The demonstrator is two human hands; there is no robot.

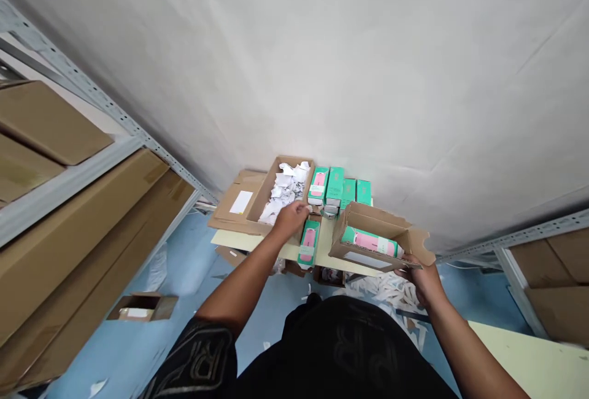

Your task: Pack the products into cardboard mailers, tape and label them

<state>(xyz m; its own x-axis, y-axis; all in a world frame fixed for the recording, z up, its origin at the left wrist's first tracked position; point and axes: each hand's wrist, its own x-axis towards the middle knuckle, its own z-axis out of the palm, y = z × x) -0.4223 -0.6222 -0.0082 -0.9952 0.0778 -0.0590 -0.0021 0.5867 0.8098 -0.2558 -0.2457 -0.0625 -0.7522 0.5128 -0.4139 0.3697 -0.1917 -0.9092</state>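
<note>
Carton [375, 218]: matt cardboard, fairly smooth. Crumpled paper [284, 190]: matt, rough to the eye. Shelf frame [102, 97]: smooth metal, painted look

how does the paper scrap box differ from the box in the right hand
The paper box holds white scraps; the held box, a green-and-pink carton. The right hand grips the held box; the left hand is by the paper box. Both are open brown cardboard.
</note>
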